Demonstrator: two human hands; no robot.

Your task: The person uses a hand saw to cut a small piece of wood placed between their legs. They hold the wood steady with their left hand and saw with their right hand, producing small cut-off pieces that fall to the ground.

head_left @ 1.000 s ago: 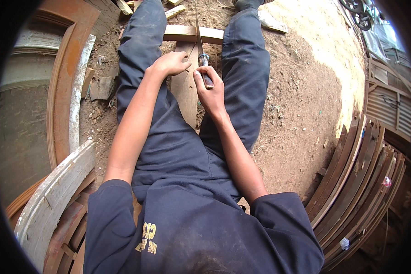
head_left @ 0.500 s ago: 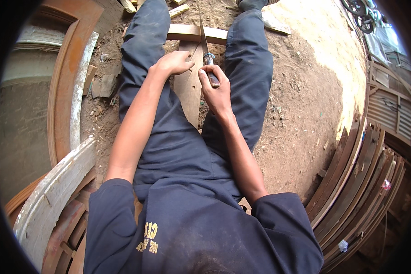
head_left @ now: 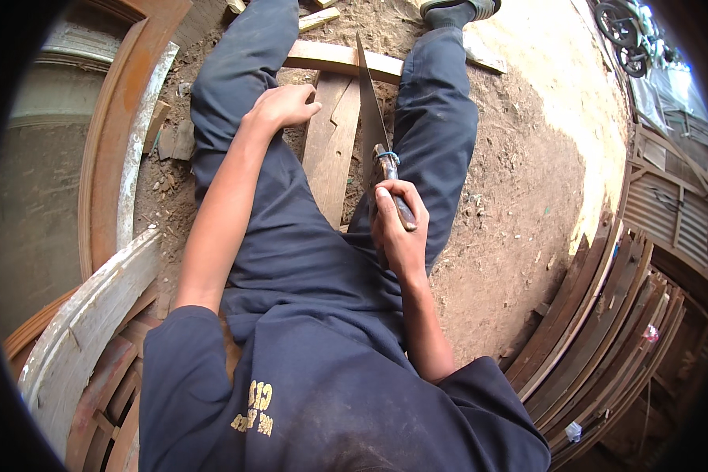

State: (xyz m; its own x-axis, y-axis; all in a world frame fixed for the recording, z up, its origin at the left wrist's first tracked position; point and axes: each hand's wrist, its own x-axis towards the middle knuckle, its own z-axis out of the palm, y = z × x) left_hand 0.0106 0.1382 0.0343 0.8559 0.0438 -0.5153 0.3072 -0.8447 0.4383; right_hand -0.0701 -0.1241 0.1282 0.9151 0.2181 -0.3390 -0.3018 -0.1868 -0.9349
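Earth ground: bare brown soil (head_left: 519,181), sunlit toward the upper right.
Shirt: dark navy short-sleeved cloth shirt (head_left: 354,385), cut off by the lower edge.
Trousers: dark blue cloth trousers (head_left: 291,212), legs spread apart.
Door-like frame: reddish-brown wooden frame (head_left: 106,169) at left, its outer side lost in the lens's dark rim.
Stack: long, dark brown wooden boards (head_left: 598,322) at right, far ends lost in shadow.
Plank: flat, weathered brown wooden plank (head_left: 322,169) between the legs, marked by a crooked dark line; its near end is hidden.
Crosspiece: pale, squared timber (head_left: 315,57) across the plank's far end, partly covered by the legs.
Handsaw: tapering grey-bladed handsaw (head_left: 371,110), pointing away over crosspiece and plank; blade contact is unclear.
Right hand: wrapped around the saw's worn brown handle (head_left: 407,216), the hand (head_left: 400,224) near the right thigh.
Left hand: loosely bent hand (head_left: 285,106) beside the plank; fingertips hidden, grip impossible to tell.
Lettering: yellow printed rows (head_left: 258,397) on the shirt, the smaller ones blurred.
Tie: thin blue band (head_left: 389,155) around the handle's front.
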